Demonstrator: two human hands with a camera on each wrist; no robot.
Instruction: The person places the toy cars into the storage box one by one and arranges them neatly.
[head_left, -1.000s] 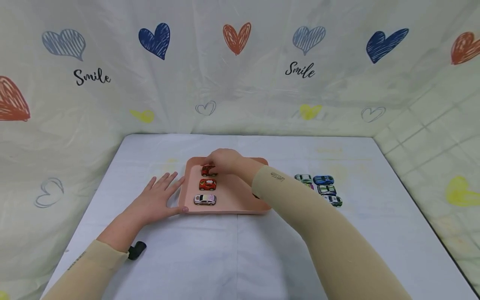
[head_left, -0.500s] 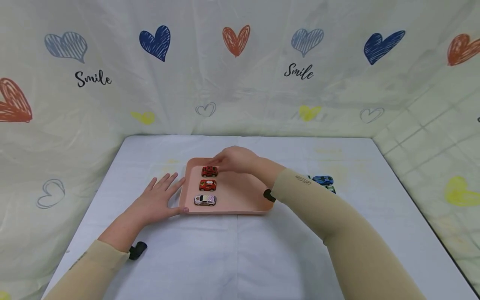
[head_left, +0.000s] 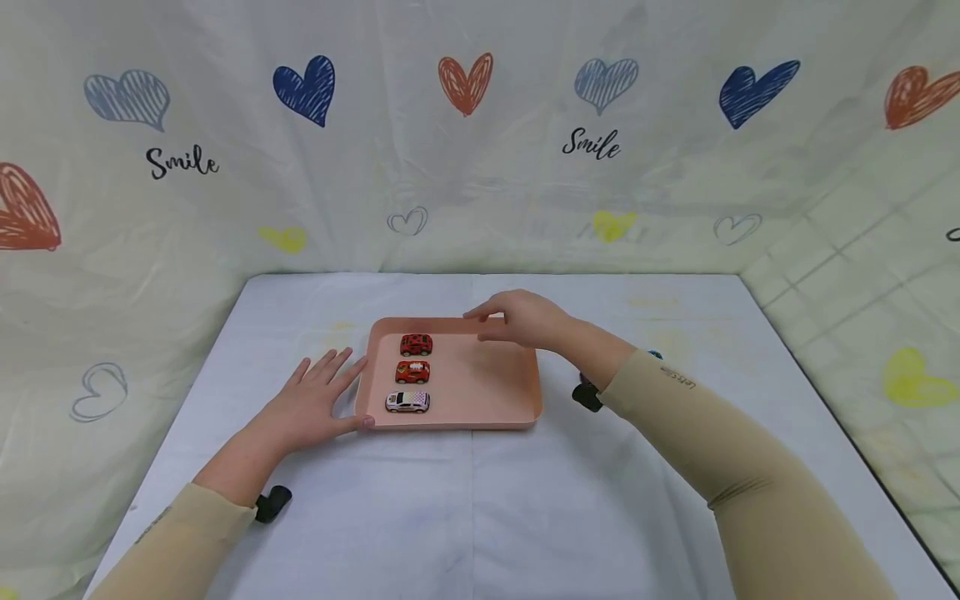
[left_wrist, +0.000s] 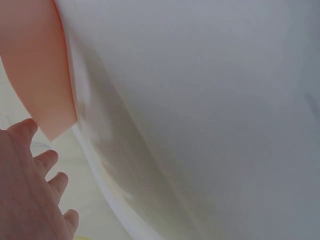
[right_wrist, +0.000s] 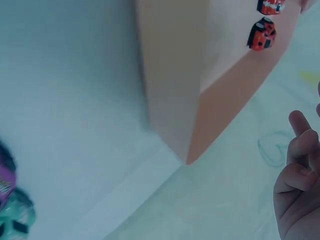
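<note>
A pink tray (head_left: 480, 379) lies on the white-covered table. Three toy cars stand in a column at its left side: a red one with black spots (head_left: 416, 344) at the back, another red car (head_left: 412, 372) in the middle, and a white car (head_left: 407, 402) in front. My left hand (head_left: 309, 404) lies with fingers spread beside the tray, thumb touching its front left corner. Over the tray's back right part hovers my right hand (head_left: 525, 318), holding nothing, its fingers loosely bent. In the right wrist view, both red cars sit beyond the tray wall (right_wrist: 175, 65).
Right of the tray, a blue toy car (head_left: 656, 354) peeks from behind my right forearm. The right wrist view shows a purple car (right_wrist: 6, 180) and a green car (right_wrist: 17, 215) at its left edge. A heart-printed curtain (head_left: 465, 167) hangs behind the table.
My right hand has let go of the spotted red car and moved right across the tray. The car stays in the back left of the tray. My left hand has kept its place.
</note>
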